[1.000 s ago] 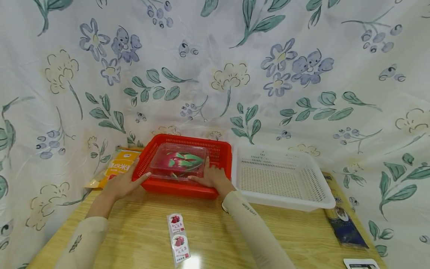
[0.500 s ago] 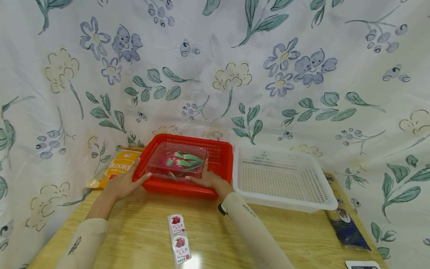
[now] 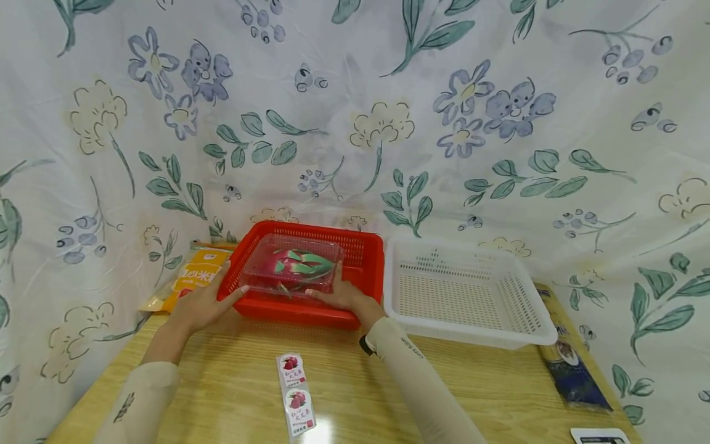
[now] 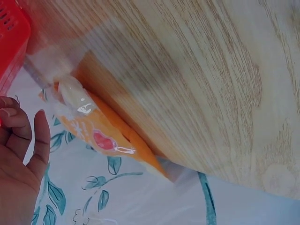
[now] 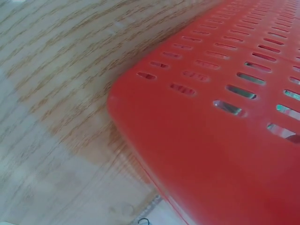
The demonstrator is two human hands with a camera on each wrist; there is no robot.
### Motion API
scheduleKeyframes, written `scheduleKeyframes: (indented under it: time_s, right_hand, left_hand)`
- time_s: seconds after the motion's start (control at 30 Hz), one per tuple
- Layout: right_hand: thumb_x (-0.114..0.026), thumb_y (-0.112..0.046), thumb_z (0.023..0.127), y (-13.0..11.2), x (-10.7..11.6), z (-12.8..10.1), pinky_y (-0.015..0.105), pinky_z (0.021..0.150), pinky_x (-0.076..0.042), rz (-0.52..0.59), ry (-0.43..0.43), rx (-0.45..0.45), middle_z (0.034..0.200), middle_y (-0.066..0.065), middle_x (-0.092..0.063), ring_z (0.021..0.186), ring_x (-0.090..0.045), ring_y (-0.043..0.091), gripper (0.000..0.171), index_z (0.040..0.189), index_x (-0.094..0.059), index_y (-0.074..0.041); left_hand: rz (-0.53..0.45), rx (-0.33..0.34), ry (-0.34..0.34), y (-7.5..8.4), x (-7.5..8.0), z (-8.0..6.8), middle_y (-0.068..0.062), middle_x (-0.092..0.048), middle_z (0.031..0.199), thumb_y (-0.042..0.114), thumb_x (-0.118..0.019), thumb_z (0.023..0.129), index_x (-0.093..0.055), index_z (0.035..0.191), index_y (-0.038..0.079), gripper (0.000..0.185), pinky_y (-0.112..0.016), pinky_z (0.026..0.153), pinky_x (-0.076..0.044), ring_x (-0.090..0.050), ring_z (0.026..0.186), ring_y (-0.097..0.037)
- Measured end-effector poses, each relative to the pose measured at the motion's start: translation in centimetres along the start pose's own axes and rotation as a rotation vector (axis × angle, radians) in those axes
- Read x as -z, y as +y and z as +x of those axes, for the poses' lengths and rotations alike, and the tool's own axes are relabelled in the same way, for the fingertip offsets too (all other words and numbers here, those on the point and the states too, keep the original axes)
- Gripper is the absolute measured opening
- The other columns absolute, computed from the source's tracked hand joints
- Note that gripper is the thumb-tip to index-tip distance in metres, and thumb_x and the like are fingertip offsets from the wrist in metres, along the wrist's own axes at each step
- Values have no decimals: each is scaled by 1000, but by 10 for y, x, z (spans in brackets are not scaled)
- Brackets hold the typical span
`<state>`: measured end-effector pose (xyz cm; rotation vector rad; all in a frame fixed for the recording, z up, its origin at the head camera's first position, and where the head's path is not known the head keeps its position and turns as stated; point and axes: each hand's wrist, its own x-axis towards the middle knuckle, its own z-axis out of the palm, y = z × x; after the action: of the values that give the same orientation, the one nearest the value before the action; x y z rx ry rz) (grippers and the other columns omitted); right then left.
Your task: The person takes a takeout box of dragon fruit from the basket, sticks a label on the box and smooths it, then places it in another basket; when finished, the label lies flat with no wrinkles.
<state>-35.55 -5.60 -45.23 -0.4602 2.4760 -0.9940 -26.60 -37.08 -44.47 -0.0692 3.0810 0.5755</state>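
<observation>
Flowered cloth (image 3: 355, 123) fills the upper frame and drapes around a wooden table (image 3: 233, 394), whose bare grain lies open in the lower middle. At centre a red basket (image 3: 363, 259) holds a clear box (image 3: 261, 271) with a pink and green dragon fruit (image 3: 294, 264) inside, an empty white basket (image 3: 471, 296) touching its right side, an orange packet (image 3: 196, 274) with unreadable writing at its left, and a dark packet (image 3: 571, 376) at the table's right edge. Left hand (image 3: 202, 305) rests with straight fingers against the red basket's near left corner, right hand (image 3: 344, 295) lies flat-fingered against the box's near edge, and a fruit-sticker strip (image 3: 296, 394) lies lower centre, its print too small to read.
</observation>
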Motion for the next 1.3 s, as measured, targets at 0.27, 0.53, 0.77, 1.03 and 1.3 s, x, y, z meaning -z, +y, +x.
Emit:
scheduleKeyframes:
  time_s: [0.27,0.53,0.77,1.03,1.3]
  right_hand:
    - [-62,-63,87,-2,2,0,52,110,-40,-19,36,71,146,19,-49,130,-51,38,118,156,23,-18]
    - [-64,-62,86,-5,4,-1,53,108,-42,-1,40,84,142,17,-52,125,-55,37,119,155,24,-22]
    - [-64,-61,87,-8,3,0,53,106,-45,18,70,127,142,15,-54,121,-58,35,118,156,24,-21]
    - [-66,-57,88,-13,-1,3,51,109,-42,92,116,112,144,20,-52,125,-56,37,118,156,22,-15]
    - [-72,-51,86,-17,-1,4,53,111,-39,224,140,79,151,20,-43,133,-47,41,123,156,23,-19]
  left_hand:
    - [-4,11,3,0,0,-1,-39,-49,135,74,-33,94,-3,160,9,97,-52,71,-55,-62,90,-44]
    - [-6,10,7,0,-1,0,-39,-46,138,74,-33,94,-3,160,9,97,-57,75,-55,-61,97,-50]
    - [-15,8,8,-2,0,-1,-39,-47,136,73,-34,94,-3,159,9,97,-56,74,-55,-61,96,-49]
    - [-19,10,6,-3,-1,-2,-39,-46,138,74,-34,93,-4,159,9,98,-57,75,-54,-61,97,-50]
    - [-18,17,-1,-1,-2,0,-39,-46,138,76,-34,93,-2,160,9,99,-58,78,-54,-61,99,-50]
